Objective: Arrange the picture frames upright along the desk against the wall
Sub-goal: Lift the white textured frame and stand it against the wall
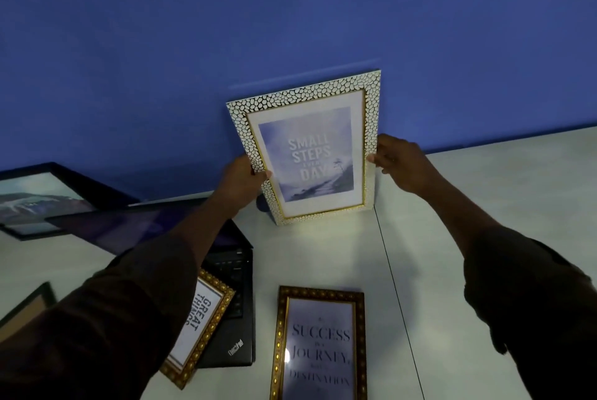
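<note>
A white-and-gold pebble-patterned frame (307, 147) reading "SMALL STEPS EVERY DAY" stands upright on the white desk (468, 206), its top leaning against the blue wall (290, 12). My left hand (242, 178) grips its left edge and my right hand (400, 160) grips its right edge. A gold frame reading "SUCCESS IS A JOURNEY" (319, 344) lies flat near me. Another gold frame reading "GREAT THINGS" (197, 332) lies tilted, partly on the laptop and partly hidden by my left sleeve. A black frame with a landscape (48, 199) leans at the far left.
An open black ThinkPad laptop (232, 302) sits on the desk left of centre, under my left arm. A dark-edged frame corner (29, 302) shows at the lower left. A seam (397, 286) runs across the desk towards the wall.
</note>
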